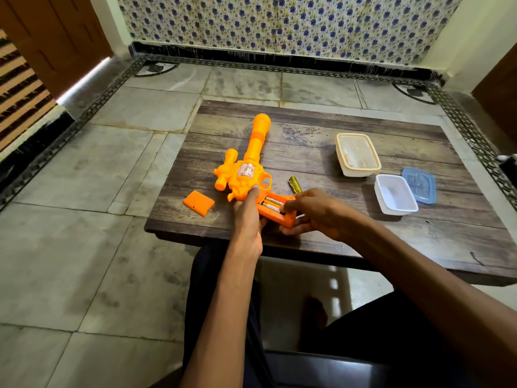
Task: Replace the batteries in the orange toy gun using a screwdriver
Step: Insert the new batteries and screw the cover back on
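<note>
The orange toy gun [247, 166] lies on the wooden table [321, 152], barrel pointing away from me. Its grip has the battery compartment open, and batteries [272, 205] show inside. My left hand [249, 217] holds the gun near the trigger, with the index finger stretched along the body. My right hand [313, 212] grips the end of the grip, its fingertips at the batteries. The orange battery cover [198, 203] lies loose to the left of the gun. A screwdriver with a yellow handle [295, 184] lies just beyond my right hand, its shaft hidden.
A cream lidded box [358, 154] stands at the table's back right. An open white tub [395, 198] sits nearer, with its blue lid [419, 185] beside it. Around the low table lies a tiled floor [112, 163]. My legs are under the table's near edge.
</note>
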